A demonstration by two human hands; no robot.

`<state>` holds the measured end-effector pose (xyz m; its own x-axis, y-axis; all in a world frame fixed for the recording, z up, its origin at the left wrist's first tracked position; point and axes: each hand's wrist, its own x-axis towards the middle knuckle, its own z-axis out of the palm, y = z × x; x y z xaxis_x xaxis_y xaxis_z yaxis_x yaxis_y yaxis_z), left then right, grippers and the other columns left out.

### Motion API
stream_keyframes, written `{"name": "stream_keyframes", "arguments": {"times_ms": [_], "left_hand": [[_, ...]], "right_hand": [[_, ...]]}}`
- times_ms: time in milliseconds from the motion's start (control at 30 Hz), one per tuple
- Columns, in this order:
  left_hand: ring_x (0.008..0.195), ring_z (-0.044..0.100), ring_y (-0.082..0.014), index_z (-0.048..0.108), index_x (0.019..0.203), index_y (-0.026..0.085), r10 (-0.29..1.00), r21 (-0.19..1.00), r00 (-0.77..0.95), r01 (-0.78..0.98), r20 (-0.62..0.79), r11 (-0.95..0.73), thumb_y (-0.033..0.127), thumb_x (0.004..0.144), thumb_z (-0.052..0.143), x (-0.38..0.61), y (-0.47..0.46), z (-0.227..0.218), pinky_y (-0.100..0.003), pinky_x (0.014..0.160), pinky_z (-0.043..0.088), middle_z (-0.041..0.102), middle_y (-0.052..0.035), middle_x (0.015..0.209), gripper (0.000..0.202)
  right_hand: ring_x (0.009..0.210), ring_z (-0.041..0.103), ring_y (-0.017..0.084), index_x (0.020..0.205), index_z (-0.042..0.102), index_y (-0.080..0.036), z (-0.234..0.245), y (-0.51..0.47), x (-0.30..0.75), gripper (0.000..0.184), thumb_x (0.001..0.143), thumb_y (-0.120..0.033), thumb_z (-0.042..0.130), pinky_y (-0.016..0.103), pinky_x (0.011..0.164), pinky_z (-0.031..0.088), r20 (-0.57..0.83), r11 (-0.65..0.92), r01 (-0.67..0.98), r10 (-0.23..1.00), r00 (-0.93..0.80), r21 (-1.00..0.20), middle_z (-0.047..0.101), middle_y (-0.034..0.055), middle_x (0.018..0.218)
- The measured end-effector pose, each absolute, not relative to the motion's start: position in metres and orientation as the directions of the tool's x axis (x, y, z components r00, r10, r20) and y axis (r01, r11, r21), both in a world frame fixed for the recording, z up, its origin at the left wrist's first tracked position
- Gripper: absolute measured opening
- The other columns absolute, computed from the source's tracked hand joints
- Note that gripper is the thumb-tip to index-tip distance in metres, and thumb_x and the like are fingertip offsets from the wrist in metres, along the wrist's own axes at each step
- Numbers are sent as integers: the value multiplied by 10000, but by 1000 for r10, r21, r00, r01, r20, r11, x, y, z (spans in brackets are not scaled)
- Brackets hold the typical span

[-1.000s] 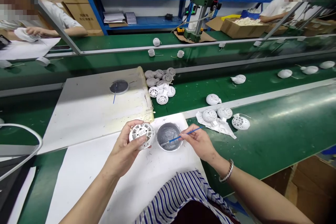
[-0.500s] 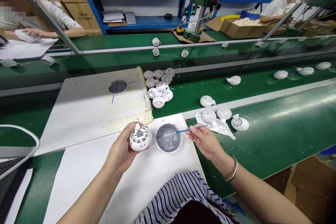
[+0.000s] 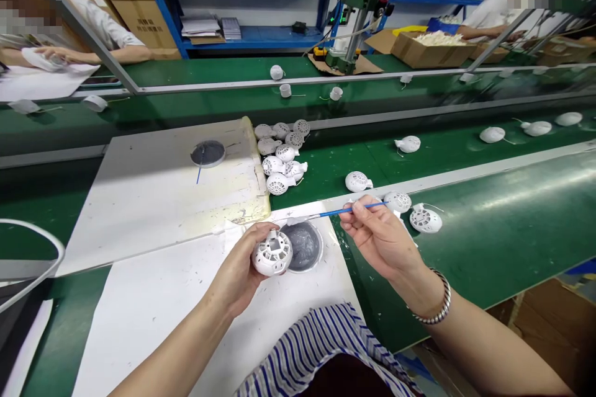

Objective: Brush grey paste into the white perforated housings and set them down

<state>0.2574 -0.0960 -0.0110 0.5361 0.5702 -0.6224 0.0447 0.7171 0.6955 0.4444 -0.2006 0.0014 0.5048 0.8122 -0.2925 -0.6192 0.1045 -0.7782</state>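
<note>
My left hand [image 3: 242, 270] grips a round white perforated plastic shell [image 3: 272, 254], its square middle facing up. It hovers at the left rim of a small round tin of grey paste [image 3: 307, 243] on a white sheet [image 3: 162, 304]. My right hand [image 3: 379, 239] pinches a thin blue-handled brush [image 3: 339, 212], held level above the tin with its white tip pointing left. Under and right of that hand, similar shells [image 3: 424, 219] lie on a white rag.
A pile of several white shells [image 3: 280, 152] sits beside a raised white board [image 3: 162, 180] that carries a second tin [image 3: 207, 152]. More shells [image 3: 492, 134] ride the green conveyor belt. Other people work at the far side. A green press [image 3: 356, 6] stands behind.
My right hand lifted the brush out of the tin and raised it. My left hand carried the shell rightward to the tin's rim and turned it. Shells on the belt drifted.
</note>
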Motion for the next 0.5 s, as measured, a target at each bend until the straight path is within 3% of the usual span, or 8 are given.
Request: {"name": "stream_keyframes", "arguments": {"times_ms": [267,500], "left_hand": [[763,491,-173,572,928,205,547,713,612,40,-571,700,345,811,516,254,-100,-4,-279,567,473,515,-35,918,191],[761,510,-154,523,1013,240,527,780,695,80,-490,620,262,770,589,246,-104,-2,-258,643,438,549,-31,941,253]], "right_hand": [[674,649,76,721,546,-179,-12,-204,431,198,713,-279,716,172,655,478,-191,7,-353,832,521,-935,663,-21,698],[689,657,119,731,533,-181,-8,-210,425,161,745,-259,673,244,667,514,-93,1,-171,834,544,-985,659,5,738]]}}
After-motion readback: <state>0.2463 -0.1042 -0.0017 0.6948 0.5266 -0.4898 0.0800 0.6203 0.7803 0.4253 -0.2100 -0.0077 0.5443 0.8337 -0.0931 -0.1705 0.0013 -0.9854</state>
